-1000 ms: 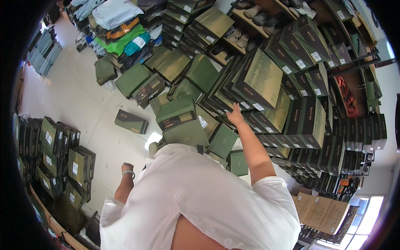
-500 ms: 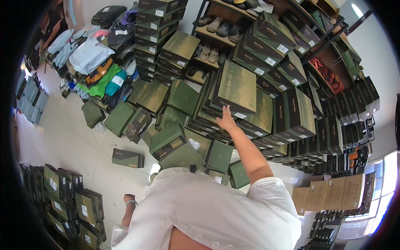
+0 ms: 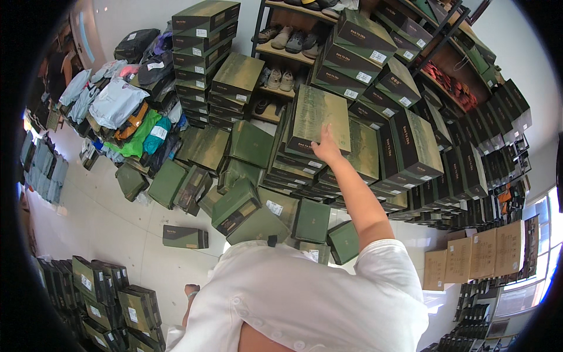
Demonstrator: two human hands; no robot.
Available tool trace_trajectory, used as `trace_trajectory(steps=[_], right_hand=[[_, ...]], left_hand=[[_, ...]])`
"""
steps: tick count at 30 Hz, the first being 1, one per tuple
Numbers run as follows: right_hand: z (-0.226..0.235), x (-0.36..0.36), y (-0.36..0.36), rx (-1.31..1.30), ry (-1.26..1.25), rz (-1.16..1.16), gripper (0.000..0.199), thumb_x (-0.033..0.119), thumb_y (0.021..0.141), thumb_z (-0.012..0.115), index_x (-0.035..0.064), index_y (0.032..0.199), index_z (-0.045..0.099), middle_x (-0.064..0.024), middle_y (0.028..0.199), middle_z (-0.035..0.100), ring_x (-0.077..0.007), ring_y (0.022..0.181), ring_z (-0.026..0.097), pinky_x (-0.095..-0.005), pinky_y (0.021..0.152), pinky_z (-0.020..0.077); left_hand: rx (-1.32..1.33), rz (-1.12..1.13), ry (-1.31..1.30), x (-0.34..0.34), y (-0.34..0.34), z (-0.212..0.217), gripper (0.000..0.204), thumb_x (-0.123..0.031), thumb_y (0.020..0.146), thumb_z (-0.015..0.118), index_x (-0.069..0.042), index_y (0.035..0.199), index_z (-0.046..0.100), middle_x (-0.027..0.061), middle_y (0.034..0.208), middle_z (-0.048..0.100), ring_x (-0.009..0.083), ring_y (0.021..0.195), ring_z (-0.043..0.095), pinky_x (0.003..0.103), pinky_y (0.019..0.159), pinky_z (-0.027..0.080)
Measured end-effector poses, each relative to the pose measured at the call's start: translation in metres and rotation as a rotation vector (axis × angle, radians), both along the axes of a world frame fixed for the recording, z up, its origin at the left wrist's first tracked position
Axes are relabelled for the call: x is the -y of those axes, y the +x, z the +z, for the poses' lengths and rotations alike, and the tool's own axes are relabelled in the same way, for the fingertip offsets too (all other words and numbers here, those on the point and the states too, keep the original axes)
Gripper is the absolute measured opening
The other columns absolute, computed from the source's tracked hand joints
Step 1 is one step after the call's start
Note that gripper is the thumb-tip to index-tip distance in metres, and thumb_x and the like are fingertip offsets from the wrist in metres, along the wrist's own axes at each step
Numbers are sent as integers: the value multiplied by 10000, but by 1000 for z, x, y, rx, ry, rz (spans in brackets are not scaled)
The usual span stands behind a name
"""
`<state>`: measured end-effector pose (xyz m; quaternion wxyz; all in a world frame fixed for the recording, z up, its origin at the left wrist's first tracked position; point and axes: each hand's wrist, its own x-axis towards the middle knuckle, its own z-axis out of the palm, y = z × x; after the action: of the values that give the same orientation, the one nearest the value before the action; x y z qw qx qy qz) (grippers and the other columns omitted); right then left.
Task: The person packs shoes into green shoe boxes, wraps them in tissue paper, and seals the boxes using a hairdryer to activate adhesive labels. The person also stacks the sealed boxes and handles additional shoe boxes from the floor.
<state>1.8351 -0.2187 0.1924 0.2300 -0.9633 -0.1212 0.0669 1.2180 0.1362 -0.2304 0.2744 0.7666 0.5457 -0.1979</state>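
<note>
My right hand rests on the near part of a green-and-black shoe box, its fingers stretched out over the printed lid. That box lies on top of a stack of similar shoe boxes. My left hand hangs low beside my white shirt, over the floor; its fingers are too small and partly hidden to read. Below the stack, loose green shoe boxes lie tilted against each other. One closed shoe box lies apart on the tiles.
Tall shoe-box stacks stand at the back, beside a rack of shoes. Bagged parcels are heaped at the left. More boxes stand lower left, and brown cartons at the right. A person is at the far left.
My right hand has slid from the box's near edge farther onto its lid. My left hand has dropped lower, more of it behind my shirt. The whole view has shifted slightly.
</note>
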Motion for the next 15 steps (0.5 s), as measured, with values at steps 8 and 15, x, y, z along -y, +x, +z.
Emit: trace_trajectory(steps=[8,15], right_hand=[[3,7,27,194,49,0,839,231,839,628,30,1499,150,-189,1577,37,-381,1376,303,-401,1086,349],[19,4,22,119,35,-37,843,218,843,619,32,1504,131,-155,1587,25,-364,1372,320,-403,1074,366]], left_hand=[[75,303,76,10,-15,-5,153,-95,640,688,-33,778,704,185,817,704,291,799,703,364,765,560],[75,291,65,17,-18,-1,172,-105,644,687,-34,800,706,187,847,705,293,821,700,372,781,557]])
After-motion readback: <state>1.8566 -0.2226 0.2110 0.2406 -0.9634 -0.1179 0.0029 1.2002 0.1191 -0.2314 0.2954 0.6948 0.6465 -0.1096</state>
